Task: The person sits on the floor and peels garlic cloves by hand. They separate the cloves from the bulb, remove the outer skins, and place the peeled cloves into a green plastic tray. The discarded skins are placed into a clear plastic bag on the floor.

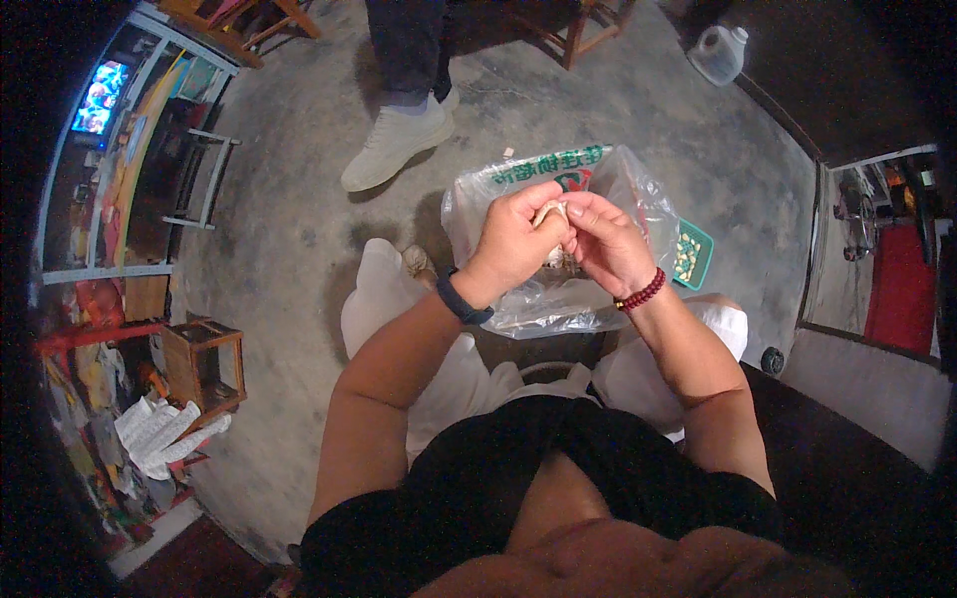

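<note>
A small pale, papery piece (552, 212), perhaps a garlic bulb or its skin, is pinched between my two hands. My left hand (516, 238) closes round it from the left, and my right hand (609, 243) grips its right edge with thumb and fingers. Both hands are over a clear plastic bag (478, 183) with green and red printing, spread open between my knees. Pale and brown bits (557, 258) lie in the bag, partly hidden by my hands. Right of the bag stands a green plastic basket (706, 258) holding several pale cloves or pieces.
Another person's shoe (396, 142) is on the concrete floor beyond the bag, towards the left. A translucent plastic jug (718, 54) stands far right by the wall. At left are a small wooden frame stool (238, 359), a white cloth (161, 437) and shelving with a lit screen (101, 97).
</note>
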The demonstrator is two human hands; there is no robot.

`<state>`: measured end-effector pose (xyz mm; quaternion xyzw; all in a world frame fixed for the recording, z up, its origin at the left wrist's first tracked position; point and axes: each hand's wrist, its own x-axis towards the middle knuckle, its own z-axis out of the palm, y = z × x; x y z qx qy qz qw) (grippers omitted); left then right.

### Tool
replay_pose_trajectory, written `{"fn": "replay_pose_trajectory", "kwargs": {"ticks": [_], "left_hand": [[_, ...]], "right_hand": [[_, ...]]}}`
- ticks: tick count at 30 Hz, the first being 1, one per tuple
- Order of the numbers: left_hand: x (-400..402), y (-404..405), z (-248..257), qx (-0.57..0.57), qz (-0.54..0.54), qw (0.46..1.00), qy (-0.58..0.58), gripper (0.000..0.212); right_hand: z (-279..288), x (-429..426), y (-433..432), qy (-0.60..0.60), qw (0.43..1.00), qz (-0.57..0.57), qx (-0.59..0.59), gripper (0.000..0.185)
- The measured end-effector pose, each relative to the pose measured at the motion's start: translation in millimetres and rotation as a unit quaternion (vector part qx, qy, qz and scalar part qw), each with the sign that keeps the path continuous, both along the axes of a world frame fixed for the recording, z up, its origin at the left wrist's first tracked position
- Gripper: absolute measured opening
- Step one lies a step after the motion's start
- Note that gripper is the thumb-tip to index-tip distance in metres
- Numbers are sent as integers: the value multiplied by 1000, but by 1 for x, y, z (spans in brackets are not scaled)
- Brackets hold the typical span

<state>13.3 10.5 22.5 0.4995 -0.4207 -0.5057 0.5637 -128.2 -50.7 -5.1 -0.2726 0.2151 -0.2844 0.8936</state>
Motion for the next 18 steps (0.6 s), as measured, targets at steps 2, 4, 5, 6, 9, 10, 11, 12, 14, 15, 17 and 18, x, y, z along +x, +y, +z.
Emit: {"fn": "replay_pose_trajectory", "kwargs": {"ticks": [2,4,5,6,9,10,11,12,14,15,17,18], "left_hand": [[-2,0,-1,-15,-9,997,-69,5],[-5,1,-5,-62,15,990,-127,8],[-4,0,-5,-62,15,990,-127,8],[-1,-1,-5,-58,-6,987,-147,10],[1,1,-9,-31,-19,990,-136,12],[1,1,-10,-9,-12,994,-106,12],[3,2,-10,-8,-11,994,-106,12],[3,2,-9,14,-7,992,-121,11],[5,1,-11,37,-3,990,-136,11],[8,-1,-16,50,-25,990,-127,11],[12,-3,-28,64,-45,990,-117,11],[13,-4,-30,66,-49,987,-139,14]], "right_hand": [[3,1,0,-1,1000,-5,7,17],[1,0,-1,-3,1000,-9,16,18],[-3,-2,-5,-41,999,4,19,18],[-5,-3,-9,-79,996,18,23,18],[0,-4,-20,-25,999,-39,-4,17],[4,-4,-22,8,998,-70,-4,18],[1,-6,-25,8,998,-70,-4,18],[-2,-10,-30,8,998,-64,-18,18],[-6,-16,-33,8,997,-61,-42,19],[-5,-15,-32,7,997,-60,-41,19],[-3,-16,-28,72,994,-56,-62,20],[-2,-16,-27,72,994,-56,-61,20]]}}
